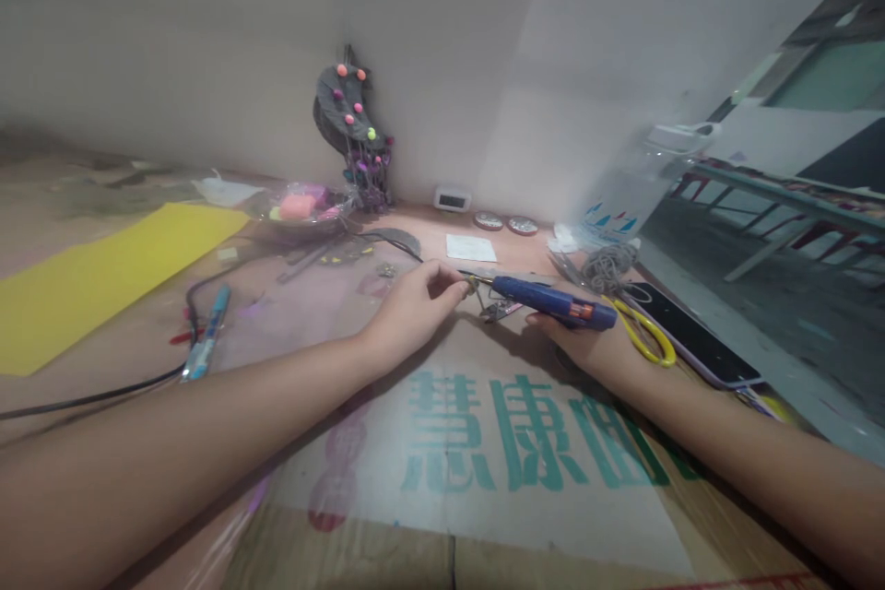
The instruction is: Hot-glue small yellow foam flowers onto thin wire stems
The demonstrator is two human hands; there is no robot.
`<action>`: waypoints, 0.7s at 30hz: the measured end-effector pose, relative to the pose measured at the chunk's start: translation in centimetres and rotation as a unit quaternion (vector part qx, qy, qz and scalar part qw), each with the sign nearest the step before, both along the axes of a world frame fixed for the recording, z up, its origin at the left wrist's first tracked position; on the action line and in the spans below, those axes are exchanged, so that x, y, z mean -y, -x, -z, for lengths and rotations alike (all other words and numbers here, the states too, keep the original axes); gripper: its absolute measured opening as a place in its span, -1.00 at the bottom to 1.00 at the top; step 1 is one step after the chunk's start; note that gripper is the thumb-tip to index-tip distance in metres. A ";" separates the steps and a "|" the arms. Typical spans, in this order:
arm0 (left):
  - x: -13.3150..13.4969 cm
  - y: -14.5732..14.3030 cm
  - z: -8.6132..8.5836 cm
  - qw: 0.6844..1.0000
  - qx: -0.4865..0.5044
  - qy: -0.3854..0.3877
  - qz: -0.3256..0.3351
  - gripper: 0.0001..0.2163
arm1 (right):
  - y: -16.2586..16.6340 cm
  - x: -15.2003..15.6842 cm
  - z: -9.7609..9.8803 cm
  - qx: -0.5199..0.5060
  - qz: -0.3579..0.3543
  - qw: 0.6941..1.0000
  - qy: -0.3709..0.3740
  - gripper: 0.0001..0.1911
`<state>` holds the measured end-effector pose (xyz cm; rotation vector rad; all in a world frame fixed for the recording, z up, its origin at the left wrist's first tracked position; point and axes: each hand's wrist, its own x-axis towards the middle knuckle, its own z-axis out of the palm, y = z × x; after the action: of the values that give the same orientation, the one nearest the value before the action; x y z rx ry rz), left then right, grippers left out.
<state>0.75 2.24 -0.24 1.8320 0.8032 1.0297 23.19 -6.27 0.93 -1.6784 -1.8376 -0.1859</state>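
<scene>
My right hand point(577, 341) is wrapped round a blue glue gun point(553, 301), whose nozzle points left. My left hand point(418, 304) is pinched right at the nozzle tip, fingers closed on a small item I cannot make out. Both hands rest above a flattened cardboard sheet point(525, 470) with green printed characters. A black cord point(207, 286) runs left across the table from the work spot.
Yellow-handled scissors point(646, 332) and a dark phone point(695, 341) lie right of the gun, with grey yarn point(608, 267) behind. A yellow sheet point(97, 281), a blue pen point(206, 332), a bag of pink pieces point(304, 207) and a dark felt ornament with pompoms point(352, 124) stand left and back.
</scene>
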 end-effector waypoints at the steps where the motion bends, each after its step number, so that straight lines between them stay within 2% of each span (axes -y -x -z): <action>1: 0.0 0.0 0.0 1.000 0.000 0.001 0.001 -0.87 | 0.0 0.0 0.0 -0.001 0.000 1.000 0.000 -0.84; 21: 0.0 0.0 0.1 1.000 0.001 0.003 -0.003 -0.86 | 0.1 0.1 -0.2 -0.015 -0.016 1.000 0.021 -0.84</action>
<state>0.74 2.25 -0.33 1.8243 0.8100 1.0326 23.09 -6.41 1.09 -1.6715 -1.8566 -0.1092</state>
